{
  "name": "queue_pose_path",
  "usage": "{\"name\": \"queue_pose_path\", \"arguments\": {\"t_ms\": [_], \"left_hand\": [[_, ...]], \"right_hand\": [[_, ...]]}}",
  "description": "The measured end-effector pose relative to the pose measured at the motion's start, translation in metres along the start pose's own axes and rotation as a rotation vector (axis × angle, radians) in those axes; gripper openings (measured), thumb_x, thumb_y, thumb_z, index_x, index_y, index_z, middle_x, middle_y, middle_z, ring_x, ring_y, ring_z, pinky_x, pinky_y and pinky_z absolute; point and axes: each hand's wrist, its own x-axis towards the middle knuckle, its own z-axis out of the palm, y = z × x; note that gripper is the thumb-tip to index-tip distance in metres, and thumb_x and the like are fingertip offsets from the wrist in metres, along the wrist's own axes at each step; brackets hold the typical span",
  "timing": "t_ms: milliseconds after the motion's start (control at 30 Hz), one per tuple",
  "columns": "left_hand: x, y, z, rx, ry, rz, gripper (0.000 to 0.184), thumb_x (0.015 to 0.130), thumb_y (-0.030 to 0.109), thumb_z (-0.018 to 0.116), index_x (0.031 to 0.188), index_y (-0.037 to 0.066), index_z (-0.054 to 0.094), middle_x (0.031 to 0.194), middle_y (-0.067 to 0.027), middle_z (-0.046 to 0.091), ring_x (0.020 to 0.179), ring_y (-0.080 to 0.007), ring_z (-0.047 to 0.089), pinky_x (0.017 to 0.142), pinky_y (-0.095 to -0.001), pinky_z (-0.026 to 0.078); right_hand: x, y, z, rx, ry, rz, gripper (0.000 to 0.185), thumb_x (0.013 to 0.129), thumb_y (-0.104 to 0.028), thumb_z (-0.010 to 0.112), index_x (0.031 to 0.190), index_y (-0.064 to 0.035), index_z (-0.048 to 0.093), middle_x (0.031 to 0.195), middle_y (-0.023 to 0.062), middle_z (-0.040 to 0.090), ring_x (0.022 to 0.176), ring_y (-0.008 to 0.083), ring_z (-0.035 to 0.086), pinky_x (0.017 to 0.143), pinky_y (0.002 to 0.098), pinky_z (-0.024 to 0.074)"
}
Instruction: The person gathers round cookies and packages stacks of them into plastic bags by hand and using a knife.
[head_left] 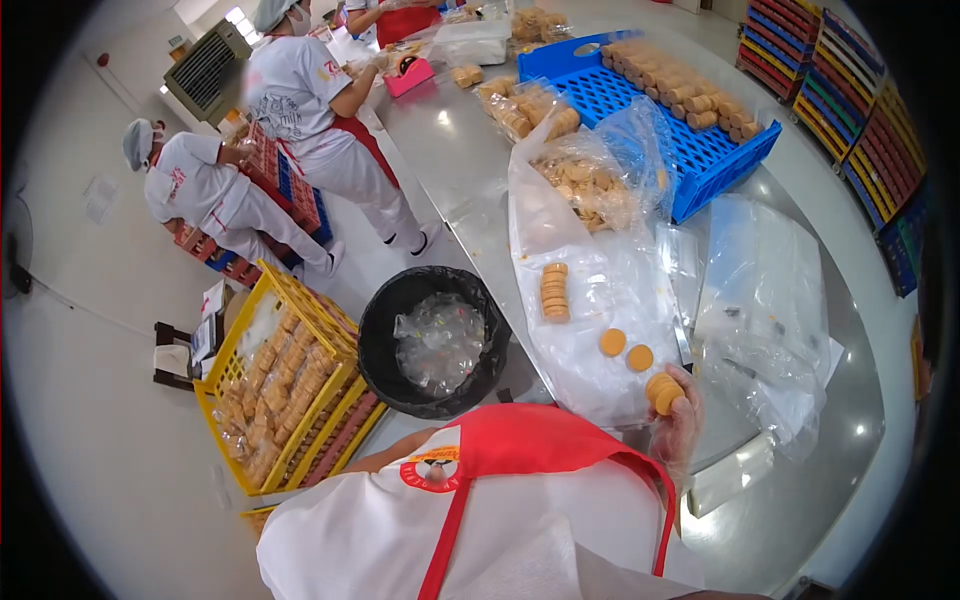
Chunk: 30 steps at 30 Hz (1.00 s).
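Near the table's front edge my right hand (678,425), in a clear glove, holds a short stack of round cookies (663,393). Just beyond it, two single cookies (626,349) lie flat on a white plastic sheet (600,290). Farther up the sheet is a row of cookies (554,292) pressed face to face. A clear bag of loose cookies (585,190) lies open at the sheet's far end. My left hand does not show; only part of that forearm (390,450) appears beside the apron.
A blue crate (715,180) with rows of cookies stands beyond the bag. Clear plastic bags (760,280) lie at right. A black-lined bin (375,340) and yellow crates (225,440) stand left of the table. Co-workers (300,80) stand at the upper left.
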Motion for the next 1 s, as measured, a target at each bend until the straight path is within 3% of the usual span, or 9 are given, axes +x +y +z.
{"name": "queue_pose_path", "arguments": {"t_ms": [333, 500, 567, 600, 633, 733, 800, 867, 1000], "left_hand": [[-0.022, -0.007, -0.009, 0.129, 0.042, -0.085, 0.021, 0.08, 0.014, 0.075, 0.088, 0.001, 0.061, 0.099, -0.0207, 0.061, 0.09, -0.0358, 0.059, 0.08, -0.042, 0.046], [-0.037, 0.019, -0.054, 0.497, 0.189, -0.141, 0.021, 0.078, 0.014, 0.076, 0.084, 0.0, 0.061, 0.096, -0.0208, 0.061, 0.088, -0.0365, 0.059, 0.078, -0.0429, 0.046], [-0.057, 0.097, -0.062, 0.586, 0.581, 0.209, 0.021, 0.078, 0.014, 0.076, 0.083, 0.0, 0.061, 0.095, -0.0208, 0.061, 0.087, -0.0367, 0.059, 0.077, -0.0432, 0.046], [-0.066, 0.153, -0.046, 0.484, 0.826, 0.639, 0.03, 0.073, 0.012, 0.08, 0.07, 0.0, 0.053, 0.084, -0.0179, 0.053, 0.077, -0.0341, 0.053, 0.068, -0.0456, 0.041], [-0.082, 0.216, -0.037, 0.689, 0.828, 0.757, 0.029, 0.076, 0.013, 0.078, 0.071, 0.001, 0.052, 0.085, -0.0169, 0.051, 0.079, -0.0337, 0.053, 0.069, -0.0417, 0.043], [-0.109, 0.369, 0.021, 0.538, 0.668, 1.224, 0.021, 0.079, 0.011, 0.075, 0.078, 0.0, 0.057, 0.087, -0.0168, 0.055, 0.081, -0.0356, 0.055, 0.07, -0.0405, 0.044], [-0.088, 0.433, 0.053, 0.489, 0.502, 1.428, 0.02, 0.082, 0.014, 0.073, 0.081, 0.0, 0.059, 0.085, -0.0164, 0.057, 0.08, -0.0357, 0.057, 0.07, -0.042, 0.045], [-0.06, 0.489, 0.09, 0.526, 0.482, 1.472, 0.016, 0.088, 0.015, 0.068, 0.085, 0.001, 0.06, 0.083, -0.0147, 0.061, 0.081, -0.0314, 0.062, 0.074, -0.0412, 0.047], [0.025, 0.563, 0.136, 0.908, 0.478, 1.501, 0.023, 0.091, 0.025, 0.061, 0.092, 0.002, 0.065, 0.092, -0.0158, 0.063, 0.094, -0.0338, 0.063, 0.08, -0.0473, 0.05]], "right_hand": [[-0.003, 0.003, -0.024, 0.025, 0.112, -0.174, 0.053, 0.088, -0.035, 0.061, 0.124, 0.0041, 0.058, 0.107, 0.0108, 0.06, 0.074, 0.013, 0.056, 0.059, 0.0248, 0.044], [-0.001, 0.008, -0.035, -0.061, 0.084, -0.241, 0.047, 0.09, -0.028, 0.063, 0.123, 0.0056, 0.059, 0.112, 0.0112, 0.062, 0.096, 0.0156, 0.058, 0.085, 0.0283, 0.0469], [-0.002, 0.005, -0.031, -0.027, 0.087, -0.243, 0.046, 0.09, -0.026, 0.063, 0.123, 0.0056, 0.059, 0.113, 0.011, 0.062, 0.099, 0.0162, 0.058, 0.089, 0.0291, 0.0463], [-0.003, 0.004, -0.03, -0.001, 0.081, -0.238, 0.046, 0.09, -0.025, 0.064, 0.124, 0.0057, 0.059, 0.113, 0.011, 0.062, 0.099, 0.0165, 0.058, 0.09, 0.0296, 0.0461], [-0.003, 0.004, -0.03, 0.024, 0.063, -0.236, 0.046, 0.09, -0.024, 0.064, 0.124, 0.0058, 0.059, 0.113, 0.011, 0.062, 0.1, 0.0169, 0.058, 0.091, 0.03, 0.046], [-0.003, 0.006, -0.03, -0.009, 0.075, -0.215, 0.045, 0.09, -0.025, 0.064, 0.123, 0.0058, 0.059, 0.113, 0.0107, 0.062, 0.101, 0.0172, 0.058, 0.092, 0.0308, 0.0459], [-0.001, 0.005, -0.035, -0.088, 0.088, -0.229, 0.042, 0.091, -0.023, 0.062, 0.122, 0.0062, 0.059, 0.111, 0.011, 0.062, 0.099, 0.0163, 0.058, 0.09, 0.0303, 0.046], [0.0, 0.001, -0.037, -0.108, 0.092, -0.245, 0.04, 0.091, -0.02, 0.061, 0.121, 0.0063, 0.06, 0.109, 0.0106, 0.062, 0.095, 0.015, 0.058, 0.086, 0.0286, 0.0468], [0.0, -0.006, -0.034, -0.062, 0.105, -0.251, 0.037, 0.09, -0.016, 0.058, 0.12, 0.0057, 0.059, 0.102, 0.0092, 0.062, 0.085, 0.0115, 0.056, 0.073, 0.0236, 0.0461]]}}
